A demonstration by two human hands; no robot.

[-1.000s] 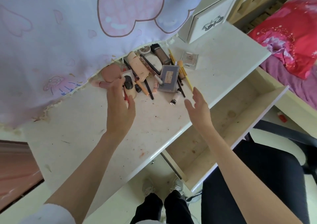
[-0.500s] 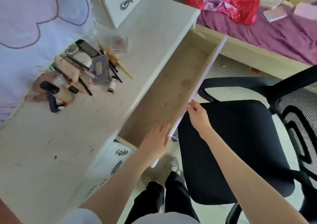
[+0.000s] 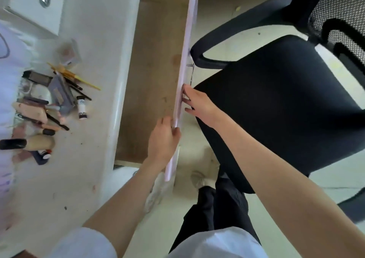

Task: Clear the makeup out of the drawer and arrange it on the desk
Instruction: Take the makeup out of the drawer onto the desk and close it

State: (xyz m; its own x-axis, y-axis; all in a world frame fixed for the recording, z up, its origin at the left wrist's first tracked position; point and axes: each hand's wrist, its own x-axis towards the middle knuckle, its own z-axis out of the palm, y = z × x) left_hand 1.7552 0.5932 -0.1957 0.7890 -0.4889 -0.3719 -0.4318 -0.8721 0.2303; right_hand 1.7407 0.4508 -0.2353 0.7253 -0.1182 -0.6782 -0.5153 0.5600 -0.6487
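At the drawer (image 3: pixel 158 64) front, both hands are on the panel — left hand (image 3: pixel 163 139) gripping its top edge, right hand (image 3: pixel 197 104) pressing its face. Drawer looks emptied — makeup (image 3: pixel 49 103) lies heaped on the table (image 3: pixel 79 178). Likely next: push it shut squarely.

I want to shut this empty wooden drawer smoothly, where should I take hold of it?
Probably by the metal handle at the middle of the pale drawer front, coming from the black chair side. The front is long and thin, so a central push should keep the wooden drawer from skewing.
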